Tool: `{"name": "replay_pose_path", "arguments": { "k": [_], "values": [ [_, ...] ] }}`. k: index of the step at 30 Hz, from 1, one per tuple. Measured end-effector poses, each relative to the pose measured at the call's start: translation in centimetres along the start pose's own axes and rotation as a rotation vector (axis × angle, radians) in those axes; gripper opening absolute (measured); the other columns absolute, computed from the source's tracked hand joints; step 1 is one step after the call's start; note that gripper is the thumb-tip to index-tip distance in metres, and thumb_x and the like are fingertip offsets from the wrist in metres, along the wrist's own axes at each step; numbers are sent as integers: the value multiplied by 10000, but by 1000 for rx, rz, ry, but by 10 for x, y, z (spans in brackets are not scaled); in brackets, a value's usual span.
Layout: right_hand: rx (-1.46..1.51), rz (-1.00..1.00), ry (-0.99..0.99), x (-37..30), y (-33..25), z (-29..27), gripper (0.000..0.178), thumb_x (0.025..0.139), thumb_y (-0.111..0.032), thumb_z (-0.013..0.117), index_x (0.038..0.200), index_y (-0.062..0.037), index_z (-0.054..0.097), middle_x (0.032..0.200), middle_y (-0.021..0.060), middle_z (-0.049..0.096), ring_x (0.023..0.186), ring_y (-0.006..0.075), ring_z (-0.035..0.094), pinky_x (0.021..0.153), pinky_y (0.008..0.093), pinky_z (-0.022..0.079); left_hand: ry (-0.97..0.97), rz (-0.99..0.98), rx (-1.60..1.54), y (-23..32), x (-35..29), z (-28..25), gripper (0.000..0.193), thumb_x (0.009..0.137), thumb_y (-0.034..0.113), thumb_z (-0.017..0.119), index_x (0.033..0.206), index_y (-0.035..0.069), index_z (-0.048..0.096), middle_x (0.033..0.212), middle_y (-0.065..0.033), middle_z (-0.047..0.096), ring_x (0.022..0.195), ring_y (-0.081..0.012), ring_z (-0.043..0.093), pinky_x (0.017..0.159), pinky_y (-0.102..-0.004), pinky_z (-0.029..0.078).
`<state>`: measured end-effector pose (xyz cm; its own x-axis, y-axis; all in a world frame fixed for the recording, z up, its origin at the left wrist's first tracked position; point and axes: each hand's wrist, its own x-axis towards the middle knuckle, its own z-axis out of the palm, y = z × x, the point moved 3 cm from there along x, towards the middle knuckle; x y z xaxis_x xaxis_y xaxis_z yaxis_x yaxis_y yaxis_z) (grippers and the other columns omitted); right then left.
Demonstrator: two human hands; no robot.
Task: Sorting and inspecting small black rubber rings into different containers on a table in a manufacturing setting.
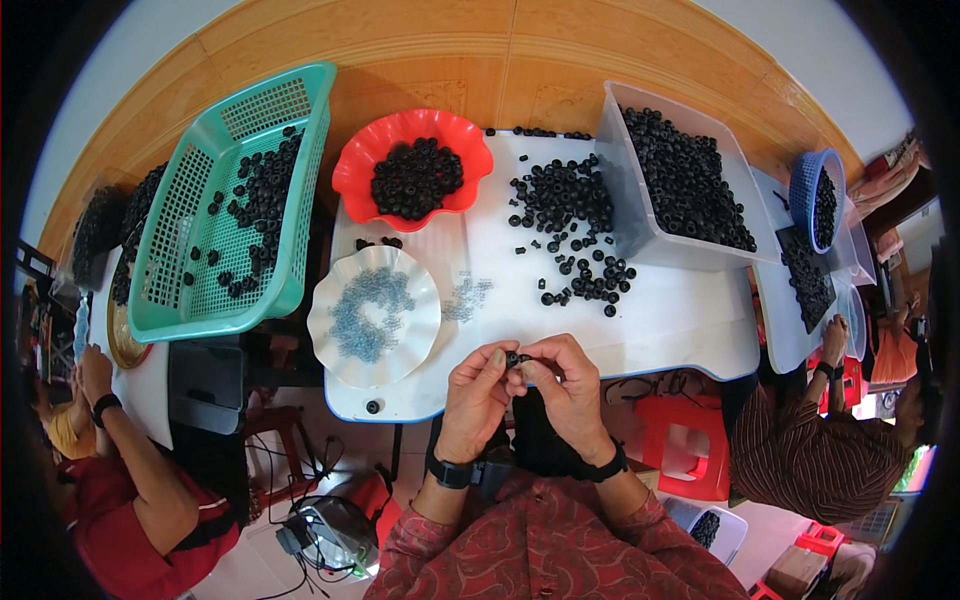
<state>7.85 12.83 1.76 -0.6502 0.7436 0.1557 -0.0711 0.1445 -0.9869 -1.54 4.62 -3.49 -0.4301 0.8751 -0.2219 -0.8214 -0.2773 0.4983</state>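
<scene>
In front of my body, over the near edge of the white table, both hands meet at the fingertips. My left hand pinches a small black barrel-shaped part between thumb and fingers. Against it, my right hand is closed on another small black piece, mostly covered by the fingers. Just left of my hands stands a white wavy-rimmed plate of tiny silvery-blue pieces that look like springs. More of these lie beside it. Beyond my hands, loose black parts are spread over the table.
A red scalloped bowl and a clear plastic bin hold black parts. On the left stands a green basket. One black part lies near the front edge. People sit left and right; a red stool is at my right.
</scene>
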Motion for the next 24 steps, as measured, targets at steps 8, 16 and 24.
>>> {"name": "replay_pose_path", "arguments": {
  "k": [8,16,24],
  "values": [
    [-49,-34,1,2,-5,3,94,904,62,579,989,30,604,943,70,560,746,113,632,663,240,527,-9,-37,-47,0,0,-2,246,1004,168,520,1155,-2,613,858,-40,643,698,-95,604,677,-246,530],
    [-104,-57,1,3,-3,3,108,900,69,578,994,27,612,955,66,554,742,114,631,650,237,524,-11,-26,-51,-1,1,-2,240,1000,162,529,1153,0,618,881,-34,643,718,-93,607,679,-249,536],
    [-26,-6,-5,1,0,3,101,905,75,567,992,41,605,961,72,548,740,115,630,654,239,526,-15,4,-33,-1,0,-1,237,995,143,534,1156,-8,621,912,-39,647,743,-93,602,687,-247,537]
  ]
}}
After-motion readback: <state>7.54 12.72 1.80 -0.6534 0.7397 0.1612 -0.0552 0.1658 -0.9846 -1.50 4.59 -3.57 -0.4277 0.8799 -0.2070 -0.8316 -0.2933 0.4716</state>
